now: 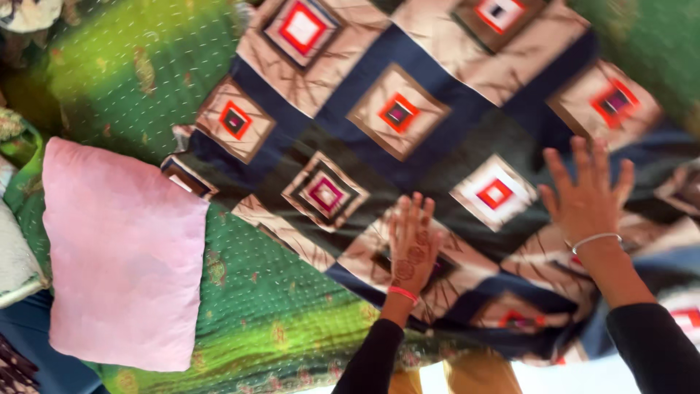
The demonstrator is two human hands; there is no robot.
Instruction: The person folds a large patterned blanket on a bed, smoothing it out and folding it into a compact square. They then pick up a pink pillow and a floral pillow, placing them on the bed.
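Head view: both hands are lying flat on a patchwork quilt [437,138] of dark blue bands and beige squares with red centres. The left hand [413,244] is pressing palm-down with fingers held close together, gripping nothing; it is carrying a dark pattern on its back and a red band at the wrist. The right hand [587,195] is also resting palm-down, fingers spread wide, holding nothing, with a silver bangle [596,239] at the wrist. Both sleeves are black.

The quilt is stretching away from the hands, up and across the frame, its long run going from beyond the right hand toward the far left. Its near edge is lying just below the wrists, and one corner is ending well left of the left hand. So the left hand is sitting nearer that corner, the right hand nearer the main spread.

Under the quilt a green bedspread [262,306] with small stitching is showing. Well left of the left hand a pink pillow [124,255] is lying on it, apart from the quilt. No packages, labels or signs are showing.
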